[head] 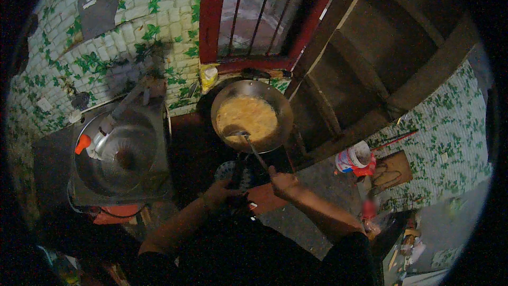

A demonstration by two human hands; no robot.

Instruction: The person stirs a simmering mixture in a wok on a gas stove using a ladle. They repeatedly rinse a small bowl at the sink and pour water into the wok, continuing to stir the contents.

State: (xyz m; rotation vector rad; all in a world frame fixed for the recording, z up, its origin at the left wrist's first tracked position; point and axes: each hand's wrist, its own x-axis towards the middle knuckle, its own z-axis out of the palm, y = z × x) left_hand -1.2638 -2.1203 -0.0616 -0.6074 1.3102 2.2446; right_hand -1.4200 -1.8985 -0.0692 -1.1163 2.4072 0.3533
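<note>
My right hand (283, 184) grips the handle of a metal wok spatula (258, 155). The spatula's head rests at the near side of a yellowish, egg-like layer of food (248, 115) inside a round wok (285, 121). My left hand (217, 195) is below the wok, near a dark handle-like shape (239, 172). Shadow hides its fingers, so I cannot tell whether they hold that shape. Beside the dark shape is a pale patterned round thing (225, 171), perhaps a bowl.
On the left, a metal sink (151, 184) holds a ladle-like metal utensil (104, 143) and an orange item (83, 144). A yellow packet (209, 77) stands behind the wok, below a red-framed barred window (212, 20). Dark shelving (345, 63) and a white bucket (353, 157) are to the right.
</note>
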